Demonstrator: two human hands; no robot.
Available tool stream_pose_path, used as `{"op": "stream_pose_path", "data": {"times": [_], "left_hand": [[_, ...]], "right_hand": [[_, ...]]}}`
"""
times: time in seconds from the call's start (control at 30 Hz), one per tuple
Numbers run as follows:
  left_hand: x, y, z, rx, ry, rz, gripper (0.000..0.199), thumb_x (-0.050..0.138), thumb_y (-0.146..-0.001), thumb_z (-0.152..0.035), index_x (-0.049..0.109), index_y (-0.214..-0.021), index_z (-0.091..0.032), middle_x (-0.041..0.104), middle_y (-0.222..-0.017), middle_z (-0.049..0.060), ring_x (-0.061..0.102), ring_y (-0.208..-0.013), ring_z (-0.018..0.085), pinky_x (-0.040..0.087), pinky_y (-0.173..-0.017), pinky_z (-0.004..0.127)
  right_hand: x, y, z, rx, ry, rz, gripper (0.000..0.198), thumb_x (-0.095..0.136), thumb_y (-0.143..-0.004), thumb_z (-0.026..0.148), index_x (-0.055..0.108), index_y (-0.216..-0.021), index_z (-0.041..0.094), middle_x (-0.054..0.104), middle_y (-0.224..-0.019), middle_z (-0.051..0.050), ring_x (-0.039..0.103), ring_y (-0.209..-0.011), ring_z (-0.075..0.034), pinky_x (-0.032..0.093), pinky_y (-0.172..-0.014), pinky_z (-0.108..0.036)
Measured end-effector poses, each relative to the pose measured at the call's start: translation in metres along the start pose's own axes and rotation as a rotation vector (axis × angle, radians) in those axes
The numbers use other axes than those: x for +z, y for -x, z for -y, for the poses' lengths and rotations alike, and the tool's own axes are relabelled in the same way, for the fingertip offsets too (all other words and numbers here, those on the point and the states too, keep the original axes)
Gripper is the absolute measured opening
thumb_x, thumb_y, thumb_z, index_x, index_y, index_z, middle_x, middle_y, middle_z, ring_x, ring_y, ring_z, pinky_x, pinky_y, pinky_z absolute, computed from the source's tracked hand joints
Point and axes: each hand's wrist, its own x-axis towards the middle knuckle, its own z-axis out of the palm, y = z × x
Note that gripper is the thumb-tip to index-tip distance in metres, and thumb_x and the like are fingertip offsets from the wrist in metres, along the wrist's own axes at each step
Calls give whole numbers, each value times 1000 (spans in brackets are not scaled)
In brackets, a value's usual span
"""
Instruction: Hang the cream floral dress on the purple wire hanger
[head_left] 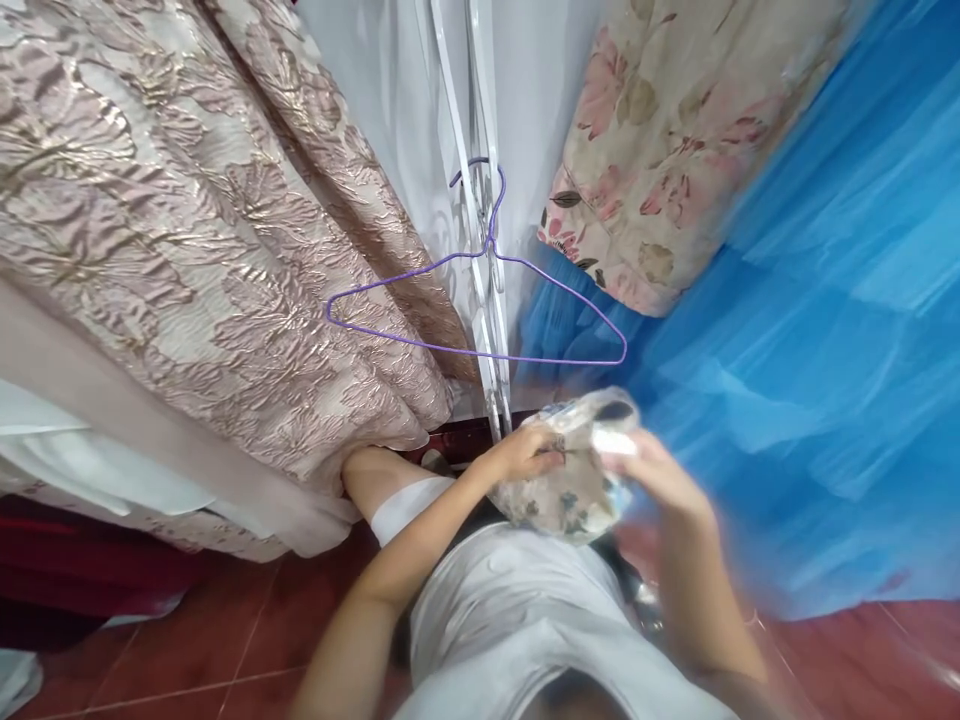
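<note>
the fingers of the left hand [525, 452] are curled shut on a small bundle of flowered cloth [564, 478], pinching its left side. the right hand [651, 468] holds the other side of the same cloth, with its fingers bent around the top edge. that hand is blurred, so each finger is hard to make out. the cloth is bunched up in front of the person's chest, just over a pale shirt [517, 610]. it is crumpled, so its full shape can't be told.

a bare knee [375, 478] pokes out just left of the left arm, with a white band of cloth under it.

just above the hands hangs a purple wire hanger [480, 300], with nothing on it. its hook goes around thin white bars [480, 200] that run up and down. the bottom of the bars is hidden behind the cloth bundle.

to the left is a big shiny curtain with leaf shapes [187, 220], cut off by the top and left edges. to the right is a wide blue sheet [825, 350], blurry and cut off at the right edge. a flowered pillow [675, 130] lies on it at the top.

red floor tiles [225, 630] show at the bottom left, where there is open room. the space between the curtain and the blue sheet is narrow.
</note>
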Motion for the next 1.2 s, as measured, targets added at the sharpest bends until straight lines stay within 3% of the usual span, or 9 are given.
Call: {"op": "stream_pose_path", "data": {"times": [0.1, 0.2, 0.4, 0.5, 0.63, 0.77, 0.87, 1.03, 1.2], "left_hand": [[-22, 26, 18, -7, -39, 40, 29, 68, -92, -45, 64, -76, -20, 67, -81, 7, 64, -88, 23, 50, -92, 35], [-60, 50, 26, -67, -44, -97, 35, 67, -91, -49, 62, -73, -20, 65, -78, 7, 62, -88, 24, 50, -91, 38], [-126, 75, -3, -174, 178, -334, 35, 72, -84, -47, 58, -71, -18, 64, -82, 5, 64, -89, 23, 50, -86, 34], [-145, 83, -28, -202, 238, -407, 29, 75, -81, -39, 57, -76, -18, 65, -87, 4, 63, -84, 20, 49, -75, 30], [-174, 96, -35, -130, 153, -550, 23, 70, -81, -32, 51, -78, -20, 59, -79, 0, 59, -78, 18, 46, -71, 28], [-214, 108, -10, -197, -238, -636, 3, 56, -82, -23, 58, -83, -21, 60, -80, 1, 58, -78, 19, 45, -73, 31], [-242, 106, 10, -253, -592, -685, 10, 51, -82, -19, 60, -85, -21, 65, -93, 6, 60, -95, 24, 46, -88, 37], [-280, 75, 21, -241, -735, -743, 25, 41, -83, -6, 57, -96, -20, 61, -94, 3, 57, -94, 19, 42, -85, 35], [-304, 23, 17, -133, -562, -848, 17, 43, -91, -7, 51, -96, -21, 61, -92, 0, 57, -89, 12, 47, -87, 33]], "right_hand": [[-23, -2, 10, -119, 149, -152, 38, 74, -71, 44, 53, -52, 19, 42, -51, 1, 34, -48, -11, 24, -45, -25], [-46, -18, 16, -266, 186, -309, 35, 74, -66, 37, 49, -48, 20, 40, -50, 1, 34, -47, -10, 21, -45, -26], [-83, -90, 32, -504, -109, -563, 28, 70, -64, 37, 49, -55, 22, 42, -51, 4, 31, -47, -10, 23, -44, -27], [-80, -130, 50, -503, -100, -438, 21, 71, -71, 34, 54, -66, 22, 52, -62, 3, 42, -56, -12, 35, -52, -26], [-57, -164, 75, -342, -98, -220, 20, 74, -79, 38, 62, -77, 23, 60, -69, 1, 52, -60, -15, 44, -57, -27], [-42, -161, 90, -200, -134, -57, 27, 81, -76, 41, 67, -83, 20, 68, -72, -2, 59, -61, -16, 47, -55, -26], [-38, -150, 96, -226, -134, 20, 31, 85, -73, 40, 69, -87, 18, 70, -77, -1, 62, -65, -14, 49, -58, -23], [-28, -140, 104, -232, -144, 45, 31, 84, -75, 42, 69, -89, 19, 71, -79, 0, 65, -64, -15, 50, -56, -23], [-32, -146, 105, -187, -186, 26, 35, 85, -72, 39, 74, -98, 19, 76, -83, -2, 70, -69, -19, 55, -62, -28]]}}
